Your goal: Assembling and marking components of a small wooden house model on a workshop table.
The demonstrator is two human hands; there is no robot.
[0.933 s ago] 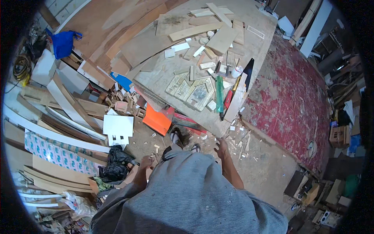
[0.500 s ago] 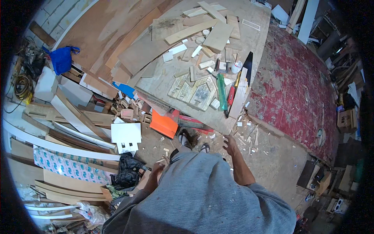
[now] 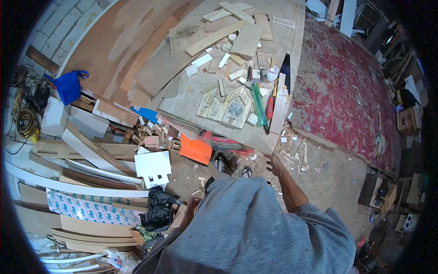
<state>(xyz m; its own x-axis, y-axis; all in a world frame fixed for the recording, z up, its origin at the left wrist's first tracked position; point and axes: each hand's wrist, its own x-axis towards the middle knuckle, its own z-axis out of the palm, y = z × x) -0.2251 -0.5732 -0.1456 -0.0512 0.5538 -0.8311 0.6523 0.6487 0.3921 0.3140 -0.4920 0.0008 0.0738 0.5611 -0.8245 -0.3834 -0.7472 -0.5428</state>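
Observation:
My right hand (image 3: pixel 275 164) hangs in the air just off the near right corner of the worktable (image 3: pixel 180 105), fingers apart and nothing in them. At my left side is my left hand (image 3: pixel 192 204), close to the black plastic bag (image 3: pixel 160 208); its fingers are too small and partly hidden to read. On the table lie a green clear-plastic tool (image 3: pixel 258 105), a red-handled tool (image 3: pixel 270 108), a dark saw blade (image 3: pixel 285 71) and a narrow pale board (image 3: pixel 278 109). Wooden blocks (image 3: pixel 235 113) and a white cup (image 3: pixel 272 73) are near them.
An orange ridged panel (image 3: pixel 195 150) leans under the table's near edge. A white board with cutouts (image 3: pixel 153 167) and stacked planks (image 3: pixel 91 178) fill the left side. Wood scraps (image 3: pixel 292 157) litter the floor. A worn red panel (image 3: pixel 342 96) lies at the right.
The view has shifted, so the table sits slightly further left and the floor things on the left sit further right. Both hands stay beside my body, the right still with fingers apart.

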